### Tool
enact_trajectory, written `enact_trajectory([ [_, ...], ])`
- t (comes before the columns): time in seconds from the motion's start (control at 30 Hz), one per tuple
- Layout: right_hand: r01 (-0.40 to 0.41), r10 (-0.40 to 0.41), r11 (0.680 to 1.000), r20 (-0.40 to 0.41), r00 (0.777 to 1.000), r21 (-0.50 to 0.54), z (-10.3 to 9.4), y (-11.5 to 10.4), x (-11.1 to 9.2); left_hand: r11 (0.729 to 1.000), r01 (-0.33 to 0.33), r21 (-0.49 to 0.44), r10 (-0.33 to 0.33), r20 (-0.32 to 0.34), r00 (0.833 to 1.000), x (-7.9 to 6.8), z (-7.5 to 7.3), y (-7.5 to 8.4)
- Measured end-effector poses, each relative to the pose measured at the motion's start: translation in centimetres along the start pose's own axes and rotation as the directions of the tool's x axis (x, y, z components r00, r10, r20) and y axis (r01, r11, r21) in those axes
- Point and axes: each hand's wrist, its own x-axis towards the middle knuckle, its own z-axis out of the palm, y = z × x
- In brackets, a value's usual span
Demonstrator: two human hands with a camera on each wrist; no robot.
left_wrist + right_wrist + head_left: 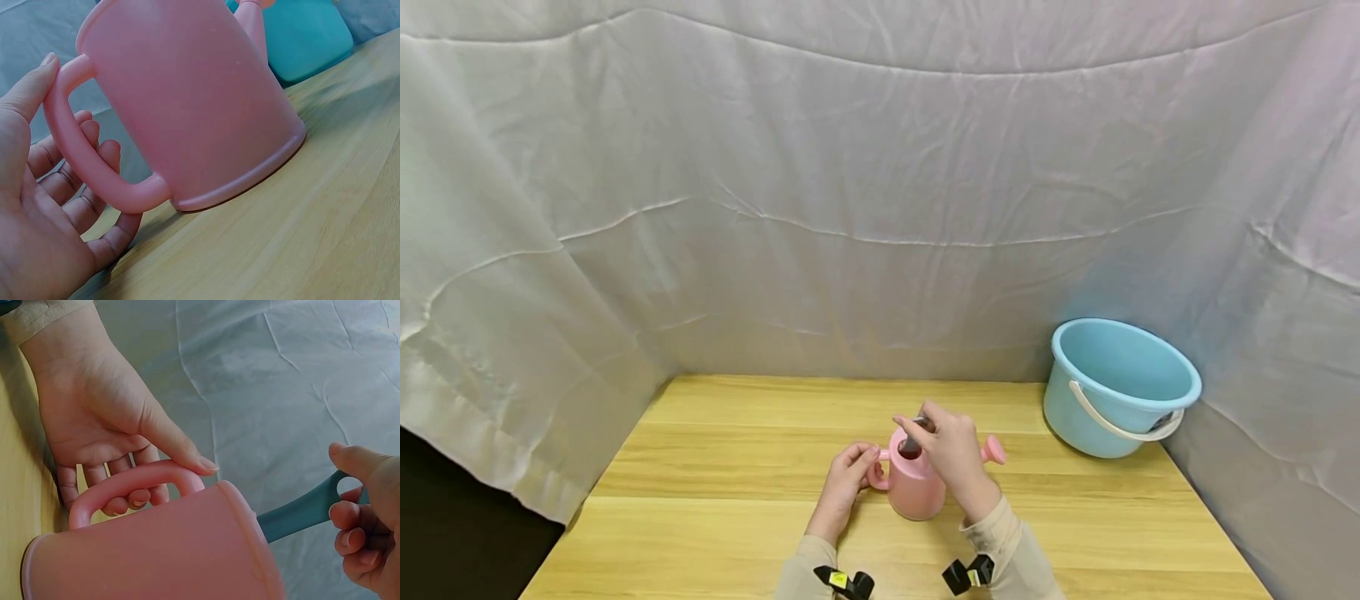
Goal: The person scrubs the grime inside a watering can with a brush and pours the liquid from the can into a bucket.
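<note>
A pink watering can stands upright on the wooden table, its spout head to the right. My left hand holds the can's handle; in the left wrist view the thumb lies along the top of the handle and the fingers curl behind it. Above the can's opening, my right hand grips the end of a teal tool handle, which has a hole in its tip. This handle slants into the can, so the tool's other end is hidden and its kind cannot be told.
A light blue bucket with a white carrying handle stands at the table's back right corner. Grey cloth hangs behind the table and along both sides. Black wrist cameras sit on the sleeves.
</note>
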Motion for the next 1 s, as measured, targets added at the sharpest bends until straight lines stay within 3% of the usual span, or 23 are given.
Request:
enact_trajectory([
  [0.27, -0.107, 0.112, 0.993, 0.121, 0.986, -0.044, 0.05, -0.11, -0.52, 1.000, -0.009, -0.005, 0.009, 0.012, 1.000, -0.01, -0.02, -0.08],
  [0.53, -0.250, 0.265, 0.964, 0.248, 0.932, -0.088, 0.07, -0.09, -0.93, 1.000, -0.011, -0.007, 0.011, 0.011, 1.000, 0.05, -0.06, -0.19],
  [0.67, -0.262, 0.282, 0.959, 0.268, 0.921, -0.108, 0.11, -0.01, -0.99, 1.000, -0.017, 0.005, 0.017, 0.012, 1.000, 0.07, -0.11, -0.26],
  [0.8, -0.242, 0.270, 0.961, 0.255, 0.928, -0.134, 0.16, 0.09, -0.99, 1.000, -0.012, -0.003, 0.012, 0.014, 1.000, 0.10, -0.10, -0.27],
  [1.0, -0.264, 0.294, 0.954, 0.263, 0.919, -0.142, 0.03, 0.14, -0.99, 1.000, -0.002, -0.007, 0.003, 0.010, 1.000, 0.14, -0.03, -0.19],
])
